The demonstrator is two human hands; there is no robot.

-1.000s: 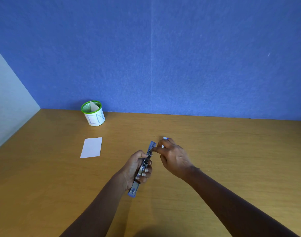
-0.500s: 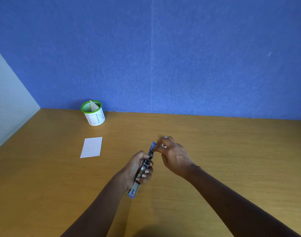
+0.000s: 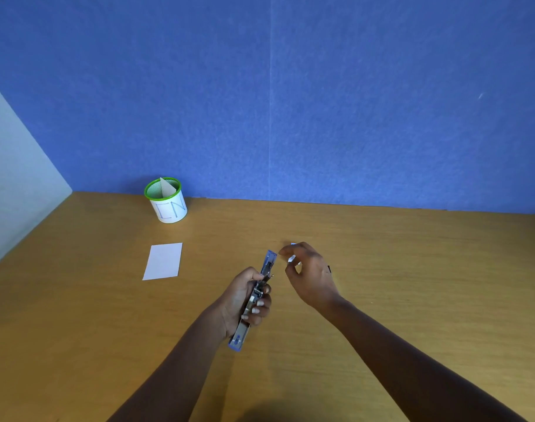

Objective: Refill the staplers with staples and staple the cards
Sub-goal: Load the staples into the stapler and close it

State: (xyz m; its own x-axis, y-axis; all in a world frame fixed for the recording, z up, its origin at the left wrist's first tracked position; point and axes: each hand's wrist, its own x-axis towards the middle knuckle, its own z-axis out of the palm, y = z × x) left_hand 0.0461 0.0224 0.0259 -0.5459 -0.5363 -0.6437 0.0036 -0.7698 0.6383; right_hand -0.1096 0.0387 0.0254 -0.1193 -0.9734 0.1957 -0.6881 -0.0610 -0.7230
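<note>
Desk (image 3: 412, 284): card (image 3: 163, 261) lies left, well apart from hands. Your L hand (image 3: 242, 296) grips the opened stapler (image 3: 269, 263) at centre. R hand (image 3: 312, 275), just right, pinches small pale piece (image 3: 291, 259), prob. staples. It may drop if misaligned w/ the channel.

One stapler (image 3: 241, 335), one staple strip (image 3: 291, 259), one cup (image 3: 169, 210), two cards (image 3: 163, 261) (image 3: 165, 188), two hands (image 3: 239, 296) (image 3: 313, 275).

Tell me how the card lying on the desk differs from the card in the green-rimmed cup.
The flat card lies on the desk with all four edges in view; the cup card stands tilted inside the green-rimmed cup, only a pointed corner showing. The flat card looks bright white; the cup card looks duller. Both are plain pale paper.
</note>
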